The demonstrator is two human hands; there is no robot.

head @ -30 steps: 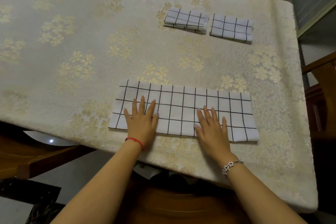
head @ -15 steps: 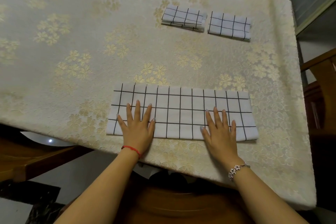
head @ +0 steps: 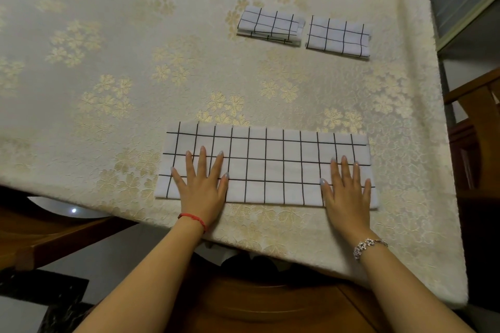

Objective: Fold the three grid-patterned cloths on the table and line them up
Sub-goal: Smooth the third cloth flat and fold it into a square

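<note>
Head view: the strip (head: pixel 266 166), the third grid cloth, lies flat at the near edge of the bench (head: pixel 135 62), directly in front of the person. Its long axis runs left to right, with its short ends left and right. It appears to be folded once already into a long band, though the layers cannot be told apart from here.

The left hand (head: pixel 201 182) lies flat on the strip near its left end, fingers spread and pointing to the far side, pinching nothing. The right hand (head: pixel 347 188) lies the same way near the right end, fingers a little closer together, palm down, also gripping nothing. The middle of the strip between them is bare.

With one hand at each short end, the likely next fold runs along the long axis, one end brought over to the other; either hand is equally placed to lift its end.

Two folded cloths sit well apart from the strip, far and right on the bench: the left pile (head: pixel 270 25) and the right pile (head: pixel 338 36), just beside each other in a row. The left pile's layers sit slightly askew. The finished strip probably belongs in that row.
</note>
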